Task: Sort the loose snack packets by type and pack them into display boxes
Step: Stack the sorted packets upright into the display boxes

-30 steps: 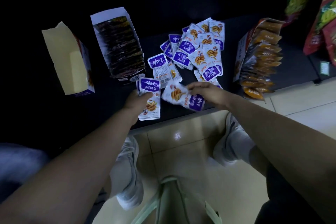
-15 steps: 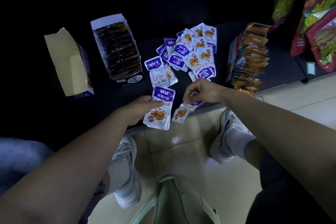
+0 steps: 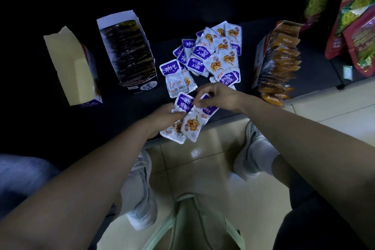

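At centre frame the left hand [image 3: 166,116] grips a stack [image 3: 183,102] of purple packets, the right hand [image 3: 221,97] pinches one packet [image 3: 192,126] by its top, long axis slanting lower left across the stack, and the loose pile [image 3: 213,57] lies just above, nearer the right.

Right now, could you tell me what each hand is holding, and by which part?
The left hand grips a small stack of packets at its middle; the right hand pinches a single packet by its purple top end.
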`<control>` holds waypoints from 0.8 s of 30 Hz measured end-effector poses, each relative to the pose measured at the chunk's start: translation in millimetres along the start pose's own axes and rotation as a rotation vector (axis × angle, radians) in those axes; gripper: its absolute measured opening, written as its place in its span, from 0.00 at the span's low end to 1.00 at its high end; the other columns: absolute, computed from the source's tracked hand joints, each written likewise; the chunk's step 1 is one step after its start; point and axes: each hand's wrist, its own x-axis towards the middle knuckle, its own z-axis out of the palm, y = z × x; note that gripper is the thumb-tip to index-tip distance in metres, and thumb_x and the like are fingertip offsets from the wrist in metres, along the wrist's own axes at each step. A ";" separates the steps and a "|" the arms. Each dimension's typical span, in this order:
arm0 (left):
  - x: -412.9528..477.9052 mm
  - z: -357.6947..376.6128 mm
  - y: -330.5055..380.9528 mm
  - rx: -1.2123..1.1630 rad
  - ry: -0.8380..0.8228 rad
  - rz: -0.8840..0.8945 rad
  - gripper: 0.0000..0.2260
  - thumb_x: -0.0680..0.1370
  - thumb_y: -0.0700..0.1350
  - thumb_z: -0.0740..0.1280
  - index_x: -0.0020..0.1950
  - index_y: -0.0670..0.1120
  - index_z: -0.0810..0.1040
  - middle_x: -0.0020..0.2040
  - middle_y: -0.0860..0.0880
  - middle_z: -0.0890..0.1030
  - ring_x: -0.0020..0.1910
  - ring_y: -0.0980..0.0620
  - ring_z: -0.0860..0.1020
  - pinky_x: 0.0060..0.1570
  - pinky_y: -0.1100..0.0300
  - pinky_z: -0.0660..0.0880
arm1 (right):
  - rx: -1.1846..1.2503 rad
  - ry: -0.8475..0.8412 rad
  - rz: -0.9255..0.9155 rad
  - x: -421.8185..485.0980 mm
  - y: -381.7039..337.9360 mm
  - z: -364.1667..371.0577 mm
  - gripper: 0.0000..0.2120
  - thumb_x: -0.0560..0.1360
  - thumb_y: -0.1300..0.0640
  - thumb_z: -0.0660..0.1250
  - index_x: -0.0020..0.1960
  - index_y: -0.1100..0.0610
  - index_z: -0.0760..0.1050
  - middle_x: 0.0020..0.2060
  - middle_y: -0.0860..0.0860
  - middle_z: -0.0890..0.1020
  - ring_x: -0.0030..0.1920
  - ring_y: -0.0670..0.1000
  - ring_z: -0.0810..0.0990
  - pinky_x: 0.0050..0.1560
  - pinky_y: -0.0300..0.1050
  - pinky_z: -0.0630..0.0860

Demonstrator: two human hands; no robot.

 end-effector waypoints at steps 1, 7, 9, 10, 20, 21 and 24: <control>-0.2 2.5 2.1 -0.016 -0.021 0.001 0.06 0.81 0.41 0.62 0.52 0.49 0.77 0.49 0.48 0.83 0.47 0.51 0.82 0.51 0.56 0.77 | 0.009 0.000 0.000 2.0 -1.2 2.8 0.03 0.73 0.56 0.73 0.44 0.48 0.82 0.50 0.42 0.81 0.56 0.42 0.76 0.61 0.40 0.69; -2.4 6.1 7.4 -0.140 -0.019 -0.082 0.11 0.81 0.49 0.59 0.47 0.47 0.79 0.45 0.46 0.85 0.45 0.47 0.82 0.49 0.56 0.75 | -0.032 0.077 -0.037 7.4 2.2 13.3 0.03 0.73 0.59 0.72 0.44 0.52 0.81 0.45 0.45 0.82 0.49 0.41 0.78 0.59 0.42 0.71; -1.3 6.9 3.4 -0.070 -0.067 -0.015 0.09 0.79 0.49 0.65 0.54 0.45 0.79 0.50 0.45 0.85 0.50 0.48 0.83 0.53 0.56 0.77 | -0.048 0.097 -0.061 7.1 0.9 16.0 0.03 0.73 0.59 0.73 0.46 0.55 0.80 0.44 0.45 0.81 0.48 0.41 0.78 0.57 0.40 0.71; -1.0 6.8 0.1 -0.042 -0.060 0.018 0.10 0.78 0.45 0.68 0.57 0.43 0.78 0.53 0.44 0.84 0.51 0.49 0.82 0.54 0.56 0.77 | -0.035 0.106 -0.077 7.0 0.0 17.5 0.05 0.73 0.60 0.73 0.47 0.57 0.79 0.44 0.45 0.80 0.48 0.41 0.77 0.55 0.38 0.71; -2.8 -6.2 9.3 -0.245 0.142 0.034 0.07 0.78 0.38 0.67 0.56 0.43 0.78 0.48 0.47 0.83 0.42 0.53 0.82 0.46 0.57 0.79 | 0.602 0.083 0.284 -9.4 -0.7 30.3 0.22 0.76 0.52 0.69 0.66 0.59 0.72 0.60 0.55 0.81 0.61 0.55 0.79 0.62 0.51 0.75; -4.6 -5.7 10.7 -0.276 0.121 0.025 0.07 0.78 0.38 0.66 0.56 0.43 0.78 0.48 0.46 0.83 0.43 0.51 0.82 0.46 0.58 0.79 | 0.663 0.077 0.270 -9.3 -1.2 36.2 0.19 0.78 0.53 0.67 0.65 0.61 0.73 0.59 0.57 0.81 0.60 0.56 0.80 0.62 0.52 0.75; -12.8 0.4 13.8 -0.282 0.074 0.033 0.08 0.79 0.35 0.63 0.53 0.46 0.77 0.48 0.46 0.82 0.45 0.50 0.81 0.49 0.58 0.78 | 0.722 0.130 0.225 -5.8 -13.5 56.5 0.16 0.81 0.56 0.61 0.65 0.63 0.72 0.59 0.61 0.80 0.58 0.59 0.80 0.62 0.55 0.75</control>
